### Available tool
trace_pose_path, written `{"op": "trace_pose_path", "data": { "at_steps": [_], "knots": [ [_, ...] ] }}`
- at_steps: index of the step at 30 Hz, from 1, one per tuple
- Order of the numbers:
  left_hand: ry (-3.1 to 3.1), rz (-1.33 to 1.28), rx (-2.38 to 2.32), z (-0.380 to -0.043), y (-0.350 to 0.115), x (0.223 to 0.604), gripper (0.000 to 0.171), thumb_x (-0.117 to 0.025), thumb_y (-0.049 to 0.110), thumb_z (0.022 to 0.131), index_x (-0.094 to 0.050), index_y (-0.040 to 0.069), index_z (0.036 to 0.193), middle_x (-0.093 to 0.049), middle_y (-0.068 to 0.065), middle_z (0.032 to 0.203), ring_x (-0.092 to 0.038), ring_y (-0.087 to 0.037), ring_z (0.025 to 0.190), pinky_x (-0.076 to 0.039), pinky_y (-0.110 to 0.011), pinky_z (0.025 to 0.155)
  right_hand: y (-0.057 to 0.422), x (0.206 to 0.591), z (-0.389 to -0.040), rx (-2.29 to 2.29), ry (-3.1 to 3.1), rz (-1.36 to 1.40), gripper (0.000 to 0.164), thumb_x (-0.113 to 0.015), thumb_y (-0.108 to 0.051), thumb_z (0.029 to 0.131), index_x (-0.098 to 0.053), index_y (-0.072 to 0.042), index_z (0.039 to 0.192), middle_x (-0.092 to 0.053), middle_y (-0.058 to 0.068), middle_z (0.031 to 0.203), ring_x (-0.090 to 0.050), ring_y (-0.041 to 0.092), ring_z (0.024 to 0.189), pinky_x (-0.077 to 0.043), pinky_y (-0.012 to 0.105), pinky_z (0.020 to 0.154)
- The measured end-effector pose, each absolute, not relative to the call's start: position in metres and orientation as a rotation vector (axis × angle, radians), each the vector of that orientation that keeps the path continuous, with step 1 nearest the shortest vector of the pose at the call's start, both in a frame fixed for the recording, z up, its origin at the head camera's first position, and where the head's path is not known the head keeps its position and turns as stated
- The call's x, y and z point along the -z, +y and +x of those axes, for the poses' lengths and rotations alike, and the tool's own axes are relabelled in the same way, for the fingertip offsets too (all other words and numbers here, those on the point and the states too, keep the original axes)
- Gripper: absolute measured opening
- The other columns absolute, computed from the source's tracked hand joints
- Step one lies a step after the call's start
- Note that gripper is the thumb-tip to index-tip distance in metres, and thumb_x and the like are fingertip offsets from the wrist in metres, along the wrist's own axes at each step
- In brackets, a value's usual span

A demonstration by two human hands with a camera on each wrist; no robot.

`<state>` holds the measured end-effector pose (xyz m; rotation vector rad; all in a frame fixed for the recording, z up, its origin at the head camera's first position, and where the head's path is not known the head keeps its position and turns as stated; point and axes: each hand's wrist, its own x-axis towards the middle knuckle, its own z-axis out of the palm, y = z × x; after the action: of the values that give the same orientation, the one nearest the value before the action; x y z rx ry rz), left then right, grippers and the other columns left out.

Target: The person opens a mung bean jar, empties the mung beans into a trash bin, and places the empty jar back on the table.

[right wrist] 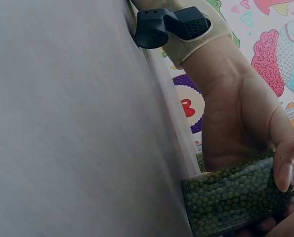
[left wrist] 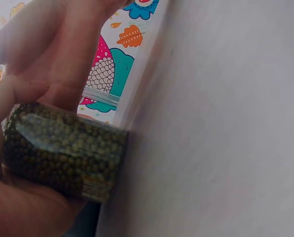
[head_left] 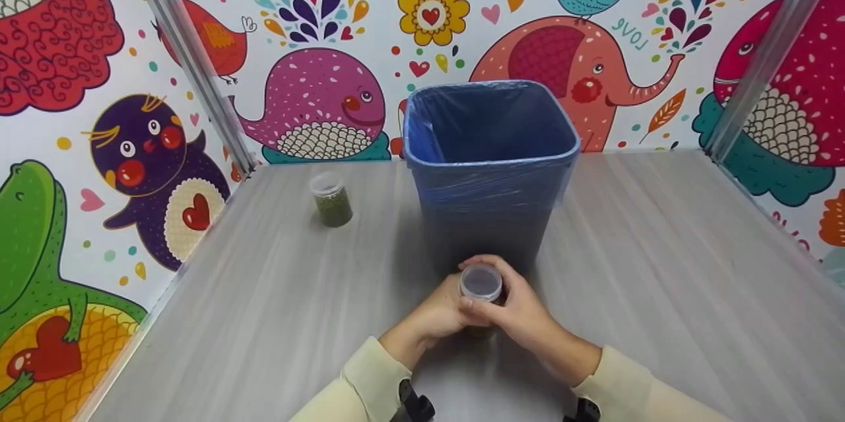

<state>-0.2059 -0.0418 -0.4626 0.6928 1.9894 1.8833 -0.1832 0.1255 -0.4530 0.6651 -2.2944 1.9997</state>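
A clear plastic jar of small green beans stands upright on the table before me, and its translucent lid faces up. My left hand grips the jar's side, its thumb against the wall in the right wrist view. From the other side my right hand curls round the top at the lid, thumb in front and fingers behind. The head view mostly hides the jar's body; both wrist views show the beans through the wall.
Just behind the hands stands a tall bin lined with a blue plastic bag. Another lidded jar of green beans stands on the grey table left of the bin. Cartoon-printed walls close off the back and sides.
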Motion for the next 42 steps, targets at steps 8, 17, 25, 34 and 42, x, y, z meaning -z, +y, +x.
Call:
{"op": "trace_pose_path", "data": {
  "at_steps": [8,17,25,34,42],
  "knots": [
    [1.999,0.713,-1.885,-0.2068,-0.0427,0.4634,0.058,-0.084,-0.004,0.079,-0.065,-0.003,0.134,-0.071,-0.003,0.121,-0.062,-0.01,0.107,-0.05,-0.027,0.098,0.1256,0.4533,-0.182,-2.024,-2.257,0.676,0.061,-0.085,-0.008,0.091,-0.053,-0.001,0.143,-0.066,0.015,0.14,-0.06,0.016,0.127,-0.043,0.022,0.106],
    [1.969,0.697,-1.894,-0.2071,-0.0414,0.465,0.06,-0.082,-0.002,0.076,-0.065,-0.003,0.134,-0.071,-0.001,0.118,-0.062,-0.011,0.104,-0.05,-0.025,0.095,0.1249,0.4509,-0.1804,-2.155,-2.207,0.598,0.062,-0.083,-0.003,0.09,-0.04,0.002,0.135,-0.066,0.019,0.14,-0.062,0.013,0.126,-0.043,0.022,0.106],
    [1.99,0.687,-1.887,-0.2062,-0.0404,0.4635,0.06,-0.081,-0.004,0.075,-0.066,-0.002,0.134,-0.072,-0.001,0.117,-0.063,-0.01,0.103,-0.051,-0.025,0.095,0.1241,0.4501,-0.1804,-2.139,-2.216,0.572,0.055,-0.083,-0.002,0.089,-0.046,0.004,0.128,-0.067,0.018,0.138,-0.062,0.012,0.127,-0.041,0.021,0.109],
    [1.98,0.707,-1.893,-0.2069,-0.0406,0.4649,0.065,-0.08,-0.005,0.073,-0.064,-0.003,0.136,-0.071,-0.001,0.117,-0.063,-0.011,0.103,-0.051,-0.025,0.094,0.1241,0.4506,-0.1807,-2.13,-2.214,0.568,0.053,-0.084,-0.002,0.089,-0.047,0.003,0.128,-0.068,0.017,0.137,-0.062,0.012,0.127,-0.041,0.021,0.109],
    [1.996,0.714,-1.88,-0.2073,-0.0409,0.4642,0.065,-0.081,-0.005,0.074,-0.063,-0.003,0.136,-0.071,-0.001,0.118,-0.062,-0.01,0.104,-0.05,-0.026,0.097,0.1249,0.4514,-0.1819,-2.098,-2.241,0.603,0.051,-0.083,-0.005,0.091,-0.051,0.002,0.129,-0.067,0.016,0.138,-0.061,0.016,0.127,-0.043,0.024,0.109]
  ]
}}
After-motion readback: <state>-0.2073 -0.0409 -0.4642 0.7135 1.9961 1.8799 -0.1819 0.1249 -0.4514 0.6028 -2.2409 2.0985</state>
